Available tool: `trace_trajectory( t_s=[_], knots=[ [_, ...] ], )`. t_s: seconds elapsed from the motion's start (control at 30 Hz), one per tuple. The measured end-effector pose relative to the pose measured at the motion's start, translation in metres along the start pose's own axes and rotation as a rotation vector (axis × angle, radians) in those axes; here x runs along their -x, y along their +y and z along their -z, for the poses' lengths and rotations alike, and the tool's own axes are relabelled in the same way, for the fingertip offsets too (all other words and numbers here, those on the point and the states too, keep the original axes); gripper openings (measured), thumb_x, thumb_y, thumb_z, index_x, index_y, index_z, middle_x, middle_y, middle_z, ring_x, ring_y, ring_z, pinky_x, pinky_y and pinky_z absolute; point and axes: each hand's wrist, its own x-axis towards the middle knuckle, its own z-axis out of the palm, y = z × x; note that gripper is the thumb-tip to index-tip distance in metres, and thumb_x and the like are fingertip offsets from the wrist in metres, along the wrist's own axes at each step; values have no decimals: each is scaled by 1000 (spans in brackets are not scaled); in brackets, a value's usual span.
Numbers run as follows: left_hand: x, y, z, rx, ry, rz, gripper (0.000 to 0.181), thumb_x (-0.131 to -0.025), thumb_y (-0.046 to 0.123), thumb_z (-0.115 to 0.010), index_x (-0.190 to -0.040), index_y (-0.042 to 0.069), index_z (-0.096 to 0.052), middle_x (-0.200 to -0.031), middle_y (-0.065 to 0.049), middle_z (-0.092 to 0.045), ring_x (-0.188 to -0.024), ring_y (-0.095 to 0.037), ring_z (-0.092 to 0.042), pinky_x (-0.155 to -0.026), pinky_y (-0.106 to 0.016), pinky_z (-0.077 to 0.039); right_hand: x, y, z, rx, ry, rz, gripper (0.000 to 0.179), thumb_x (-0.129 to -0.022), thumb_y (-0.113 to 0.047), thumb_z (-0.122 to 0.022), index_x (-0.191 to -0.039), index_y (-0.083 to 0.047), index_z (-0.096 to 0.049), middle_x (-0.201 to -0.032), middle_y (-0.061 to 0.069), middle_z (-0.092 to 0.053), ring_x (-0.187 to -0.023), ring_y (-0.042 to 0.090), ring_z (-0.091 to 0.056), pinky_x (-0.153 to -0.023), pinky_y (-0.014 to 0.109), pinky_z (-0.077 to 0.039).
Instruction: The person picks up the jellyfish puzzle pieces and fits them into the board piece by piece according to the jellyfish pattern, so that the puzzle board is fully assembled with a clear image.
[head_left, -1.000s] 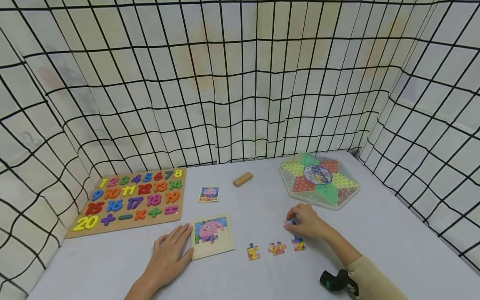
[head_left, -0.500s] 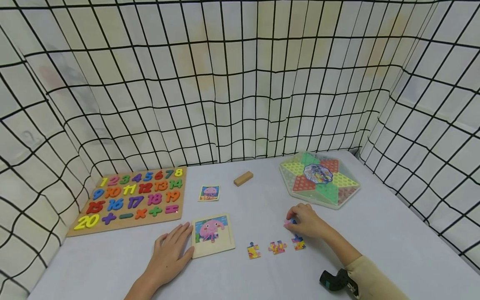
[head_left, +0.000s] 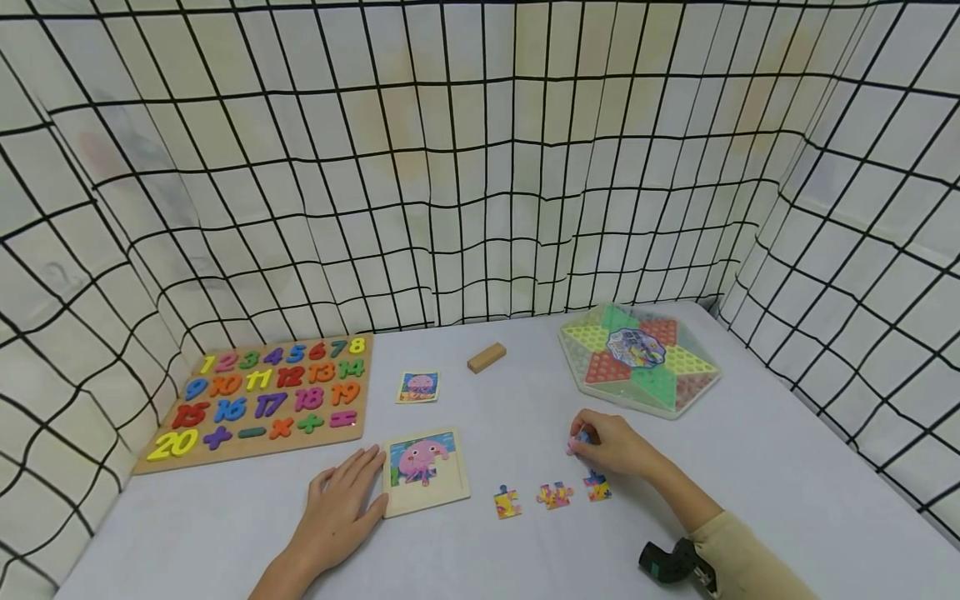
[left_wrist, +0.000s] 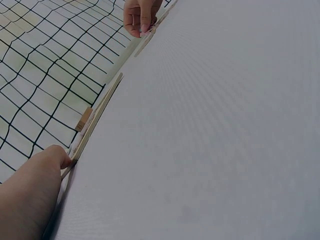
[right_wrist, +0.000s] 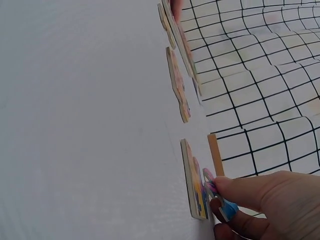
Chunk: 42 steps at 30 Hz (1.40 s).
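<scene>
My right hand [head_left: 611, 443] pinches a pink and blue puzzle piece [right_wrist: 212, 184] between thumb and fingers, tilted up from the table. Close to it lies a yellow and blue puzzle piece [head_left: 597, 487]. Two more pieces, a pink and yellow one [head_left: 555, 496] and a mostly yellow one [head_left: 507, 503], lie in a row to the left. My left hand [head_left: 337, 504] rests on the table with fingers extended, touching the left edge of a wooden puzzle tray [head_left: 427, 503]. A partly assembled pink octopus picture [head_left: 420, 458] fills the tray's upper left; bare wood shows at its lower right.
A small octopus picture card [head_left: 417, 387] lies behind the tray, and a wooden block [head_left: 487, 357] sits farther back. The number board [head_left: 262, 400] occupies the left side. A hexagonal checkers board [head_left: 637, 358] lies back right. Black-grid netting [head_left: 480, 200] encloses the table.
My right hand has turned and shifted slightly, tilting the pinched puzzle piece. The left hand and the tray stay in place.
</scene>
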Motion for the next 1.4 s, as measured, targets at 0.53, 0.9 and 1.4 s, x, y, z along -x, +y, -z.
trace_trajectory(
  t_s=[0.53, 0.9, 1.4],
  knots=[
    [2, 0, 0, -5, 0, 0, 57, -87, 31, -59, -135, 4, -44, -141, -12, -39, -130, -29, -31, -96, -55, -15, -7, -7, -1, 11, 12, 19, 5, -88, -16, -62, -86, -12, -64, -67, -10, -49, -60, 6, -41, -53, 22, -37],
    [2, -2, -1, -5, -4, -2, 58, -87, 32, -59, -136, 5, -43, -142, -11, -38, -130, -29, -30, -97, -55, -15, -28, -29, -17, -82, 30, 33, 11, -88, -20, -61, -88, -10, -64, -72, -9, -53, -65, 9, -46, -57, 23, -42],
    [1, 0, 2, -7, 8, -14, 57, -87, 32, -58, -135, 4, -44, -141, -11, -39, -130, -29, -30, -96, -55, -16, -52, -56, -43, -122, -20, 102, 4, -87, -11, -61, -92, -12, -63, -69, -9, -53, -60, 6, -45, -52, 21, -40]
  ],
)
